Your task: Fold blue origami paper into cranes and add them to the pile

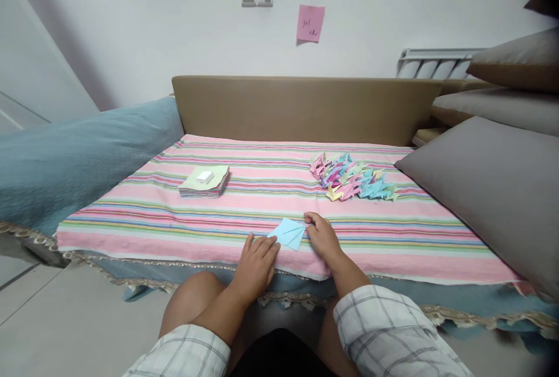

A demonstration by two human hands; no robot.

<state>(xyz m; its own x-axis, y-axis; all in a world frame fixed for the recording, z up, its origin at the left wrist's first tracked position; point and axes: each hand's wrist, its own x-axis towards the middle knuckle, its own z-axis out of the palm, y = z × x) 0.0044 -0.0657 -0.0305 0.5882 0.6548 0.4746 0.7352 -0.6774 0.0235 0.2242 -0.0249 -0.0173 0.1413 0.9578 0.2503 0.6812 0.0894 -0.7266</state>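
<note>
Partially, the left hand (257,261) conceals one corner of the light-blue folded paper (289,232), and the right hand (324,238) obscures the opposite tip. The large gray cushion (493,190) is cut off at the right frame edge; individual paper cranes (347,179) overlap and are hard to separate. The left hand lies palm-down, fingers extended, over its corner. The right fingers are curled; whether they pinch the tip cannot be determined. The hands are apart, the paper between them, near the front edge of the striped cloth (144,214). Bare cloth separates the paper from the paper stack (203,191) and cranes.
</note>
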